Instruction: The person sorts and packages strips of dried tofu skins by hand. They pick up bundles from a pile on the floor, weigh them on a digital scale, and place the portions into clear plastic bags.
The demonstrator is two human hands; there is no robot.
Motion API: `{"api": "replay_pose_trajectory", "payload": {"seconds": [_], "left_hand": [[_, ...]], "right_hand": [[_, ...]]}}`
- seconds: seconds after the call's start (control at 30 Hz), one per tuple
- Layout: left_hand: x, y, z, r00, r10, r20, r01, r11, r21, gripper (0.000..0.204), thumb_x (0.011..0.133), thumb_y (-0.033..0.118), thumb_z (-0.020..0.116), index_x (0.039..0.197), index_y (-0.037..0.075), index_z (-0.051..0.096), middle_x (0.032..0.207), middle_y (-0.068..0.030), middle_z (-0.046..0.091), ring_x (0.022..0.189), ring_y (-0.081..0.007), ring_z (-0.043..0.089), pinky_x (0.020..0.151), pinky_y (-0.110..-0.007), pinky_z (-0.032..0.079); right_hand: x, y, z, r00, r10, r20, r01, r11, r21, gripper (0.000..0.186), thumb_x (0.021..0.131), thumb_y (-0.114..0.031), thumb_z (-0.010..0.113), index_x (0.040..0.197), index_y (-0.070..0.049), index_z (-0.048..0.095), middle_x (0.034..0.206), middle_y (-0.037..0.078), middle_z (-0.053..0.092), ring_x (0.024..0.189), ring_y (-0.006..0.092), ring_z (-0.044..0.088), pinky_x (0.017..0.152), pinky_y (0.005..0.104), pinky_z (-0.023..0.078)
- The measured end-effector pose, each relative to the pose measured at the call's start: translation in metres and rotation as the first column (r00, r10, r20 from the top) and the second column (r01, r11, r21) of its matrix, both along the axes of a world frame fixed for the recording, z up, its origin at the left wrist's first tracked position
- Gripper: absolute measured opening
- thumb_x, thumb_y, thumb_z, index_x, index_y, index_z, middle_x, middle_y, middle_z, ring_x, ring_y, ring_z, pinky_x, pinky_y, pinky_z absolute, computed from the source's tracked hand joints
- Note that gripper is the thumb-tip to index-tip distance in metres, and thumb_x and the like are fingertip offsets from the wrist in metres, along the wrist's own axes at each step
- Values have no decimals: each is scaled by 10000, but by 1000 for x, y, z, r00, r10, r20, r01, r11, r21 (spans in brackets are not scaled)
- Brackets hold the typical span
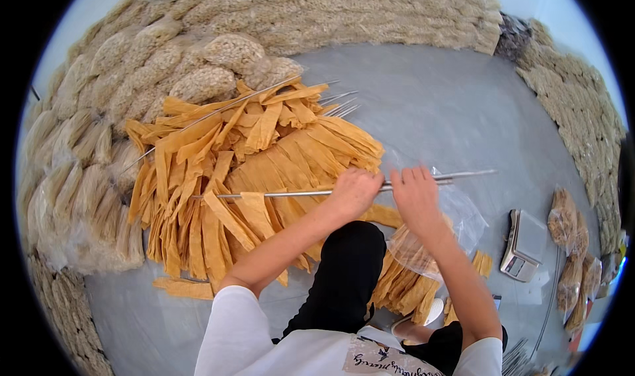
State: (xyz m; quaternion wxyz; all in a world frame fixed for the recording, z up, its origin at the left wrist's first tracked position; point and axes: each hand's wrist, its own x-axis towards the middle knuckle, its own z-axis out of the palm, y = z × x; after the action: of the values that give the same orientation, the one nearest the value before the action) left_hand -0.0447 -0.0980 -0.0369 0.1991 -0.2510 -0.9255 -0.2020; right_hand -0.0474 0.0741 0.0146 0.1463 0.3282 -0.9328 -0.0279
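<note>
Long thin metal rods (301, 193) lie across in front of me, and both my hands are closed round them. My left hand (357, 192) grips them beside the heap; my right hand (415, 194) is just to its right, slightly blurred. The rods' right ends stick out past my right hand. To the left, a few flat yellow-orange strips (254, 210), which look like dried tofu skin, hang folded over a rod. Beneath and beyond is a large heap of the same strips (284, 164), with another rod (218, 111) lying across its far side.
Packed bags of pale dried goods (198, 78) are stacked at the left and back, with another stack (575, 105) at right. A clear plastic bag (456, 210) and more strips (407, 283) lie by my right leg. A scale (522, 247) stands on the grey floor (450, 105).
</note>
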Motion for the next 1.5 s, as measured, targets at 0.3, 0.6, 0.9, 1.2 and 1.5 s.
{"api": "replay_pose_trajectory", "payload": {"seconds": [0.3, 0.6, 0.9, 1.2, 1.5], "left_hand": [[24, -37, -4, 944, 281, 175, -289, 957, 22, 110, 749, 85, 621, 822, 60, 542, 670, -124, 608, 671, -343, 620, 614, -444, 477], [42, -32, 8, 972, 185, 143, -212, 957, 197, 151, 702, 164, 714, 813, 100, 633, 689, -75, 661, 664, -264, 645, 581, -379, 494], [11, 2, 12, 989, -1, 151, -27, 982, 186, 147, 696, 232, 732, 729, 103, 670, 656, -81, 647, 643, -279, 632, 574, -391, 487], [-9, 2, -3, 995, 56, 83, -68, 987, 144, 155, 709, 251, 746, 686, 117, 672, 613, -72, 624, 578, -274, 607, 513, -368, 445], [-10, -53, -52, 995, 97, -25, -92, 983, 157, 270, 704, 262, 786, 675, 59, 610, 566, -125, 556, 534, -299, 569, 507, -358, 442]], "right_hand": [[-15, 120, 81, 962, -80, -261, 98, 994, 57, 257, 874, -255, 594, 690, -84, 540, 578, 107, 563, 563, 302, 591, 493, 427, 429], [29, 269, 200, 905, -187, -382, 259, 955, 146, 157, 833, -122, 609, 706, -47, 558, 625, 146, 577, 625, 342, 585, 571, 443, 424], [163, 508, 290, 657, -550, -516, 677, 731, 83, 285, 701, 10, 625, 985, -3, 617, 880, 199, 618, 868, 370, 580, 774, 433, 445], [162, 281, 202, 894, -297, -335, 348, 932, 103, 308, 628, -51, 714, 878, -16, 537, 888, 153, 584, 850, 349, 578, 732, 433, 456], [216, 372, 249, 826, -324, -462, 463, 857, 227, 270, 722, -169, 710, 671, -38, 479, 580, 131, 500, 584, 326, 561, 527, 402, 431]]}}
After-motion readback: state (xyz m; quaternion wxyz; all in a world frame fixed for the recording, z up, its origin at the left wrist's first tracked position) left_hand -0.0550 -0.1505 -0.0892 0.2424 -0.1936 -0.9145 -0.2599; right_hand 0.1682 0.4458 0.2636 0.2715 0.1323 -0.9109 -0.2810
